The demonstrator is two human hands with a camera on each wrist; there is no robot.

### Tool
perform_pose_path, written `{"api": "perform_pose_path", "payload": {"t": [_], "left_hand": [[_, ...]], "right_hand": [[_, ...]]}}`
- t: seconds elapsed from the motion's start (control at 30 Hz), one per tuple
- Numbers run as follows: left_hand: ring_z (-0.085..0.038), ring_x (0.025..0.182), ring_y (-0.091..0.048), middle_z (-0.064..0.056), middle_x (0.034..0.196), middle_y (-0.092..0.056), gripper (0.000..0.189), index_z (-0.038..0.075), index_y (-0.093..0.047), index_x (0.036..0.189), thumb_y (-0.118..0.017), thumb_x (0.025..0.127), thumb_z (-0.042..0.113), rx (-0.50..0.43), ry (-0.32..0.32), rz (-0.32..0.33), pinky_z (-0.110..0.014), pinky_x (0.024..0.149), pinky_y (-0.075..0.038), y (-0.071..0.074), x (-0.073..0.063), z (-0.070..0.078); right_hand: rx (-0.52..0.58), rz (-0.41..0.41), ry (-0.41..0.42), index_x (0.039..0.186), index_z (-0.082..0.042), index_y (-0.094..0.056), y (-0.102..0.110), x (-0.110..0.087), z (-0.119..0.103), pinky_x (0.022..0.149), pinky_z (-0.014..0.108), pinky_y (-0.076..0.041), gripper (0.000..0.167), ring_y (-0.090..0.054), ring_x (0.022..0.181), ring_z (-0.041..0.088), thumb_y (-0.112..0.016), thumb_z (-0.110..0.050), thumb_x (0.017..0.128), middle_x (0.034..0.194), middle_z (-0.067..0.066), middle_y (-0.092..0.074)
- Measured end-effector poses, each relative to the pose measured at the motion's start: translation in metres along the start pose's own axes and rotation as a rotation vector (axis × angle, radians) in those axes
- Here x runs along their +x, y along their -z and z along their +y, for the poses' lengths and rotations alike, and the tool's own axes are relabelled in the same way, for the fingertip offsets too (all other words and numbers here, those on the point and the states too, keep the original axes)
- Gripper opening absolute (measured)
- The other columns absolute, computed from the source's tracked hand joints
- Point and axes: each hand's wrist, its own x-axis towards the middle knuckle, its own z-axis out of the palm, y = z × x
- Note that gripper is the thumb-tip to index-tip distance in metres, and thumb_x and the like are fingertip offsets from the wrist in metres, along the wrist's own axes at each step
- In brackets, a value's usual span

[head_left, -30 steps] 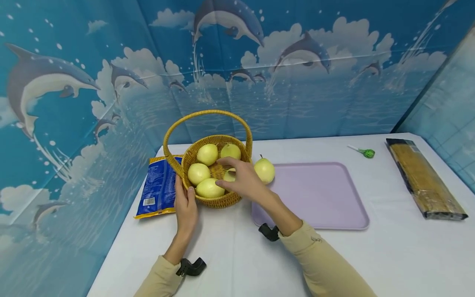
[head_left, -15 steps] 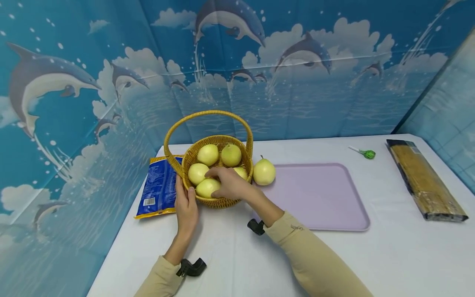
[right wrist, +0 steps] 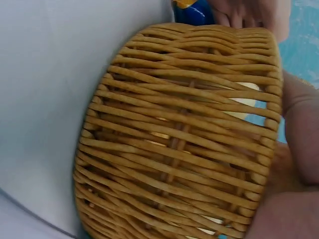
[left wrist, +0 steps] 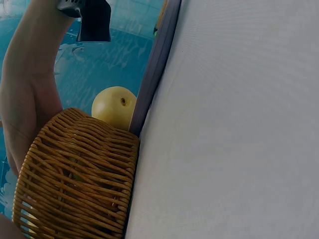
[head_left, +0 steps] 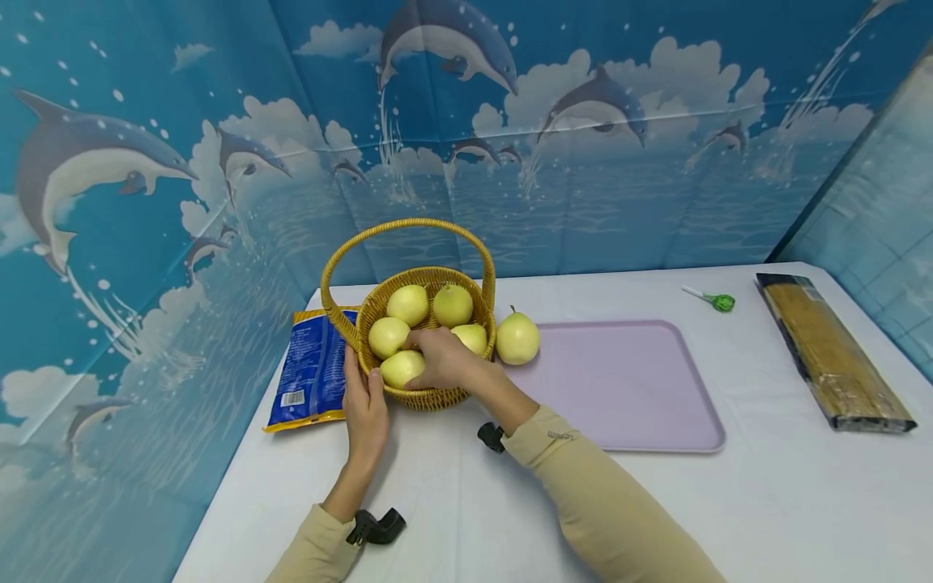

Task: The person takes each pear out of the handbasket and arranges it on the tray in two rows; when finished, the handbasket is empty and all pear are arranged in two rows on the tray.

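A yellow wicker basket (head_left: 437,398) with a tall arched handle holds several yellow-green pears. My left hand (head_left: 366,409) holds the basket's left side, its thumb near the front rim. Inside the basket, my right hand (head_left: 446,360) grips the front pear (head_left: 401,370), thumb at its near side and fingers over its far side; the fingertips are partly hidden. Another pear (head_left: 517,338) stands outside, against the right of the basket. Woven basket wall (right wrist: 174,134) fills most of the right wrist view and hides the grasp.
A lilac tray (head_left: 627,389) lies right of the basket. Under the basket's left side is a blue and yellow packet (head_left: 309,368). Farther right lie a small green-headed item with a white stick (head_left: 717,301) and a long brown package (head_left: 834,352).
My right hand has moved left and down into the basket and closed on the front pear, which has shifted slightly left. The left hand stays on the basket.
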Motion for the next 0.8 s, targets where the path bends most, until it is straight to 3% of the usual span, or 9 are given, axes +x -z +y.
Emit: {"api": "perform_pose_path", "payload": {"t": [0.3,0.5,0.8], "left_hand": [[-0.024,0.162,-0.019,-0.007,0.176,-0.018,0.063,0.012,-0.013,0.171,-0.041,0.114,0.017,-0.001,0.019,-0.005,-0.046,0.132,-0.021,0.001,0.000,0.001],[-0.023,0.162,-0.019,-0.006,0.176,-0.019,0.063,0.013,-0.013,0.171,-0.040,0.114,0.017,0.009,0.023,0.002,-0.046,0.133,-0.019,0.001,-0.001,0.001],[-0.024,0.162,-0.020,-0.008,0.176,-0.020,0.062,0.012,-0.014,0.170,-0.040,0.114,0.017,0.005,0.019,0.002,-0.045,0.132,-0.021,0.002,-0.002,0.001]], "right_hand": [[0.034,0.030,-0.025,0.129,-0.007,-0.071,0.000,-0.001,-0.001,0.105,0.044,-0.052,0.060,-0.060,0.123,0.033,-0.093,-0.035,0.080,0.125,0.007,-0.073],[0.070,0.074,-0.015,0.122,-0.003,-0.072,0.008,-0.010,-0.006,0.100,0.040,-0.056,0.060,-0.067,0.119,0.028,-0.095,-0.035,0.077,0.123,0.009,-0.074],[0.166,0.175,0.008,0.126,-0.008,-0.072,0.015,-0.031,-0.009,0.103,0.040,-0.056,0.062,-0.067,0.119,0.024,-0.096,-0.034,0.075,0.124,0.005,-0.075]]}}
